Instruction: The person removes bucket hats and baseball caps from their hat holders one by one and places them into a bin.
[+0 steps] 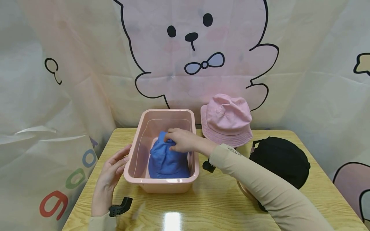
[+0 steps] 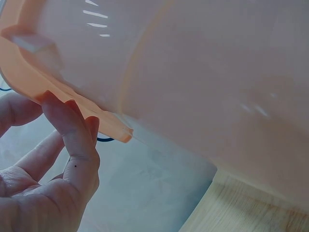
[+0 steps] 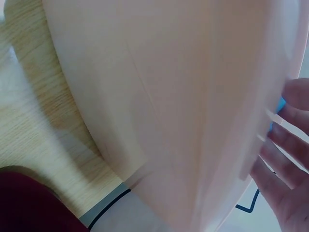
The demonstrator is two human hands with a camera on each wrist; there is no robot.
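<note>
A blue cap lies inside the pink plastic tub, which stands on the table. My right hand reaches over the tub's right side, with its fingers bent loosely above the cap's upper part. In the right wrist view, the right hand's fingers show spread beyond the tub wall, partly hidden by it. At the tub's left rim, my left hand touches the outer edge. Its bent fingers meet the rim from outside in the left wrist view.
Right of the tub sits a pink bucket hat by the back curtain. A black cap lies at the right, with something beige partly hidden under my right sleeve. The wooden table extends around the tub.
</note>
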